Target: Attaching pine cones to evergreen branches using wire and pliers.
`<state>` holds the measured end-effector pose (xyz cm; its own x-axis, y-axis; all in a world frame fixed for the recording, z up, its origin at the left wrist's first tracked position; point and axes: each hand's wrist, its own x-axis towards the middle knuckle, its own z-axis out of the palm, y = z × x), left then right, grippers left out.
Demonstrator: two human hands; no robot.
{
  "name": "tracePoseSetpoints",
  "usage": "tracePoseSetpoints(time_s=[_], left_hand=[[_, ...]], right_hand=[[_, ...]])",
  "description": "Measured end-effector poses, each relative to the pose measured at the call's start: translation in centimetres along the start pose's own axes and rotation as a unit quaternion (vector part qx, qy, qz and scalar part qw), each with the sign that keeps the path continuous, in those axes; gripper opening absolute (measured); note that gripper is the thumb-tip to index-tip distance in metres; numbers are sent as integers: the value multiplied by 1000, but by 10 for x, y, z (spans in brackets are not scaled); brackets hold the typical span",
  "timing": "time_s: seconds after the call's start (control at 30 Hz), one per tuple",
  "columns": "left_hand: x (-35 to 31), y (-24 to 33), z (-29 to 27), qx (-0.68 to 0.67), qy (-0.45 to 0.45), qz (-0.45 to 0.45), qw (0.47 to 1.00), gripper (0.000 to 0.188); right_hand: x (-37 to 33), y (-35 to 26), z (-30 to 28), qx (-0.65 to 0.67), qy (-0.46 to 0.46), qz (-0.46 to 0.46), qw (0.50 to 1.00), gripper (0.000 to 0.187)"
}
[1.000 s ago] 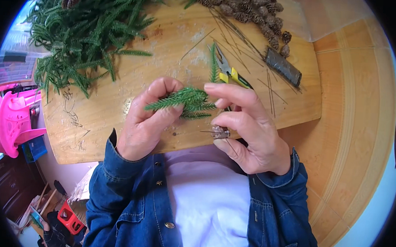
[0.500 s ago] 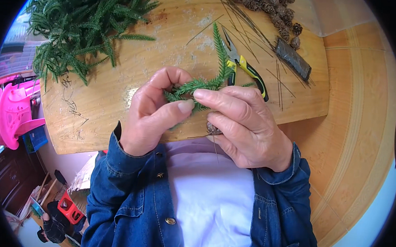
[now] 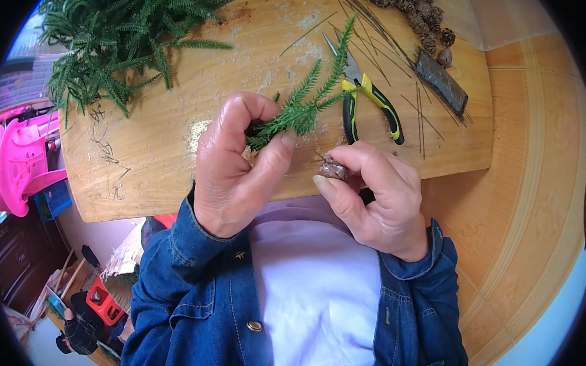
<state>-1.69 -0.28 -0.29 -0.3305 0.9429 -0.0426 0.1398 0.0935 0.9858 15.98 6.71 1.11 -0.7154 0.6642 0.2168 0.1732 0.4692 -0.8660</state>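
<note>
My left hand is closed, with a green artificial pine sprig pinched between thumb and fingers. The sprig's needled tips point up and to the right, over the table. Just to its right, my right hand holds a small brown pine cone between thumb and forefinger. A thin wire end shows at the cone's left side. The two hands are apart, close to the table's near edge. Beyond them lie long-nose pliers with yellow and black handles, jaws toward the far side.
A heap of green pine branches covers the table's far left. Several pine cones lie at the far right. Thin wires are scattered around a dark wrapped wire bundle. A pink plastic chair stands to the left.
My right hand has drawn away from the sprig, downward, and the pine cone has come up between its thumb and forefinger. The sprig has turned in my left hand, its branches spreading apart.
</note>
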Motion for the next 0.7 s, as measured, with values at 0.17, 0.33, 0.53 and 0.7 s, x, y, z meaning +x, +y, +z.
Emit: tracePoseSetpoints(time_s=[0.17, 0.33, 0.53, 0.7], left_hand=[[-3, -1, 3, 32, 24, 10, 999, 17], [-2, 1, 10, -44, 82, 39, 995, 23], [-4, -9, 0, 3, 22, 49, 999, 26], [-5, 0, -1, -192, -36, -23, 980, 25]], right_hand=[[-3, -2, 6, -13, 37, 26, 999, 24], [-5, -5, 8, -4, 49, 55, 997, 23], [-4, -6, 8, 30, 42, 64, 997, 22], [-1, 15, 3, 75, 60, 27, 995, 24]])
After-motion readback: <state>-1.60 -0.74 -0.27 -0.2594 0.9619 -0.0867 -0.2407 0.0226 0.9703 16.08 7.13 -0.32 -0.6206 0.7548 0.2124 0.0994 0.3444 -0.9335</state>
